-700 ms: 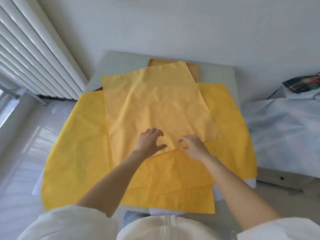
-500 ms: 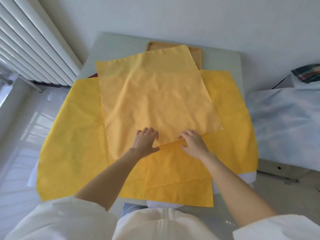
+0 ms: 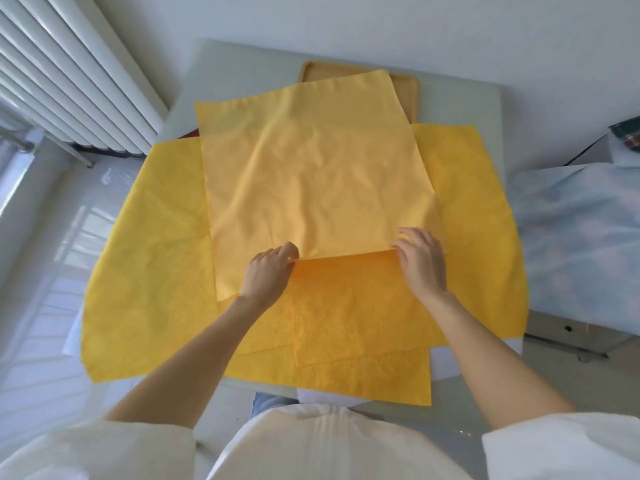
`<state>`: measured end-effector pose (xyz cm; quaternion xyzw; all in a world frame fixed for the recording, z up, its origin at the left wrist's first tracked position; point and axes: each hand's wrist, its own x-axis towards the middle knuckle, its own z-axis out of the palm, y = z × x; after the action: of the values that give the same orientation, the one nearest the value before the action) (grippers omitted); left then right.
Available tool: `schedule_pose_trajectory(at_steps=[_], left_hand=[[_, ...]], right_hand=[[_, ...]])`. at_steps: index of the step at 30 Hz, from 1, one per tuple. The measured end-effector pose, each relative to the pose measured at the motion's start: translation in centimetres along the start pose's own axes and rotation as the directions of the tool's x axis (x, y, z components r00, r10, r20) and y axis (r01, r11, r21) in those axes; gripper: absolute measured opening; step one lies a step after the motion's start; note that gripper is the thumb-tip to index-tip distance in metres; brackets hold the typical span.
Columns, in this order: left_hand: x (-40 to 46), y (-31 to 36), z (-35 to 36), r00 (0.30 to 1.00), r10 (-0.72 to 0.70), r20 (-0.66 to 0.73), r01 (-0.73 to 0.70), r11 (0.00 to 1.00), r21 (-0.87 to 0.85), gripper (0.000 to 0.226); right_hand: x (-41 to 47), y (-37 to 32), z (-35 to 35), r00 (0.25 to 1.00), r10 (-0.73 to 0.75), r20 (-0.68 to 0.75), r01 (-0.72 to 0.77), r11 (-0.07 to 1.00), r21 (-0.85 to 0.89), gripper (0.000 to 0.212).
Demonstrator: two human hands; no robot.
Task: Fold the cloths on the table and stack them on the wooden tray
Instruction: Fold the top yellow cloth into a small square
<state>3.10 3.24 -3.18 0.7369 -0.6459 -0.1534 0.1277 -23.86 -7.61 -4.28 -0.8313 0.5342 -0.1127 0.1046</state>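
Observation:
A pale yellow cloth [image 3: 311, 174] lies spread flat on top of darker yellow cloths [image 3: 152, 244] that cover most of the table. Its far edge overlaps the wooden tray [image 3: 405, 88] at the back of the table. My left hand [image 3: 268, 275] pinches the near edge of the pale cloth near its left part. At the near right corner of the same edge, my right hand [image 3: 420, 259] has its fingers curled on the cloth. Another dark yellow cloth [image 3: 353, 317] lies under both hands.
A white radiator [image 3: 69, 71] stands at the left. A bed with pale blue bedding [image 3: 575, 237] is at the right, close to the table [image 3: 460, 102]. The cloths hang over the table's left, right and near edges.
My hands have moved apart along the near edge of the pale cloth, the right one toward its right corner, and now pinch the edge instead of lying flat on it.

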Motion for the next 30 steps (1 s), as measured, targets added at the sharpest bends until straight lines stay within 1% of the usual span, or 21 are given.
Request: schedule_pose_trajectory(at_steps=[2, 3, 6, 8, 10, 11, 12, 14, 16, 17, 18, 20, 23, 25, 28, 30], left_hand=[[-0.6, -0.8, -0.7, 0.996, -0.091, -0.012, 0.090, 0.995, -0.035, 0.015], [-0.9, -1.0, -1.0, 0.994, -0.112, -0.013, 0.111, 0.993, -0.048, 0.017], [-2.2, -1.1, -2.0, 0.995, -0.102, 0.007, 0.103, 0.992, -0.075, 0.020], [-3.8, -0.9, -2.5, 0.997, -0.072, 0.017, 0.073, 0.994, -0.076, 0.022], [-5.8, -1.1, -2.9, 0.998, -0.029, 0.050, 0.032, 0.998, -0.046, 0.023], [-6.9, -1.2, -3.1, 0.997, -0.007, 0.072, 0.009, 1.000, -0.026, 0.024], [-7.9, -1.5, -3.1, 0.996, 0.011, 0.092, -0.010, 1.000, -0.011, 0.025], [-10.2, -1.9, -3.4, 0.993, 0.037, 0.115, -0.038, 0.999, 0.004, 0.032], [-12.2, -2.2, -3.6, 0.991, 0.066, 0.115, -0.067, 0.998, 0.008, 0.048], [-12.9, -2.4, -3.7, 0.990, 0.067, 0.122, -0.068, 0.998, 0.009, 0.052], [-13.5, -2.4, -3.9, 0.990, 0.057, 0.133, -0.059, 0.998, 0.009, 0.051], [-13.8, -2.5, -4.4, 0.987, 0.047, 0.154, -0.050, 0.999, 0.016, 0.047], [-12.4, -2.1, -5.2, 0.990, 0.102, 0.099, -0.105, 0.994, 0.018, 0.055], [-10.6, -2.0, -5.9, 0.989, 0.147, 0.031, -0.148, 0.988, 0.036, 0.053], [-7.0, -2.1, -6.8, 0.976, 0.201, -0.081, -0.195, 0.978, 0.077, 0.037], [-4.4, -2.3, -7.1, 0.969, 0.201, -0.142, -0.185, 0.976, 0.119, 0.025]], right_hand=[[-0.1, 0.7, -0.5, 0.998, 0.016, -0.065, -0.013, 0.999, 0.047, 0.016], [-0.4, 0.9, -0.8, 0.995, 0.018, -0.093, -0.012, 0.997, 0.070, 0.016], [-1.8, 1.1, -1.7, 0.988, -0.005, -0.153, 0.024, 0.992, 0.120, 0.014], [-4.0, 0.6, -2.4, 0.988, -0.044, -0.148, 0.061, 0.991, 0.117, 0.012], [-6.9, -0.1, -3.4, 0.990, -0.058, -0.125, 0.074, 0.990, 0.120, 0.016], [-8.4, -0.2, -3.8, 0.991, -0.074, -0.111, 0.086, 0.990, 0.112, 0.022], [-9.9, -0.3, -4.2, 0.990, -0.103, -0.092, 0.112, 0.989, 0.099, 0.029], [-12.6, -0.3, -4.7, 0.986, -0.165, -0.025, 0.167, 0.981, 0.098, 0.034], [-14.7, -0.1, -5.2, 0.978, -0.190, 0.085, 0.176, 0.973, 0.151, 0.035], [-15.3, 0.0, -5.4, 0.971, -0.201, 0.130, 0.178, 0.969, 0.171, 0.036], [-15.8, 0.1, -5.8, 0.964, -0.217, 0.155, 0.189, 0.966, 0.178, 0.035], [-15.7, 0.1, -6.4, 0.958, -0.243, 0.154, 0.216, 0.961, 0.173, 0.031], [-13.9, 0.1, -7.1, 0.968, -0.238, 0.084, 0.224, 0.964, 0.143, 0.020], [-12.1, 0.1, -7.4, 0.975, -0.218, 0.044, 0.210, 0.969, 0.130, 0.014], [-8.9, 0.3, -7.5, 0.985, -0.173, -0.010, 0.173, 0.980, 0.097, 0.007], [-6.5, 0.5, -7.5, 0.986, -0.155, -0.053, 0.158, 0.986, 0.047, 0.006]])
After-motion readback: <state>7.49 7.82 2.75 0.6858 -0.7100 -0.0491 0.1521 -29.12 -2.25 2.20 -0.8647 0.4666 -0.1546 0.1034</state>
